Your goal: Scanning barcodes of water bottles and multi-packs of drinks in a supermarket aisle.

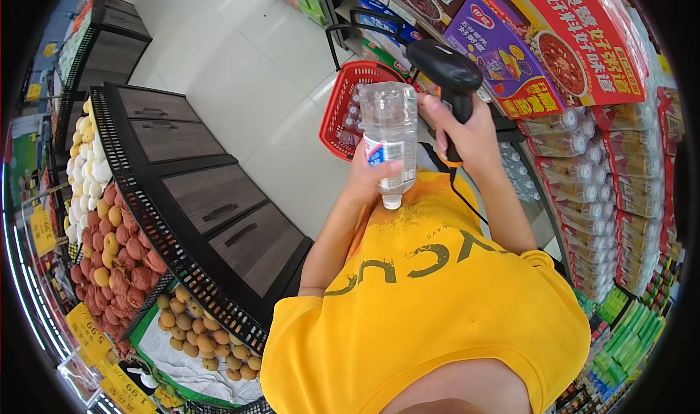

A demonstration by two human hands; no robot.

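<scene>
My left hand [372,173] grips a large clear plastic bottle [389,110] around its labelled part, the white cap pointing down toward my yellow shirt. To its right, my right hand [467,124] is closed around the handle of a black handheld barcode scanner [445,66], whose cable runs down beside my forearm. The scanner's head lies above and to the right of the bottle. Beyond the bottle is a red plastic shopping basket [334,124] with several clear bottles inside; the held bottle hides part of it.
Produce bins with a black perforated rim [164,247] curve along the left, above wooden drawers [194,195]. Pears [205,343] and wrapped fruit fill them. On the right stand shelves with boxed goods [503,47] and shrink-wrapped bottles [585,195]. Pale floor tiles [240,80] lie between.
</scene>
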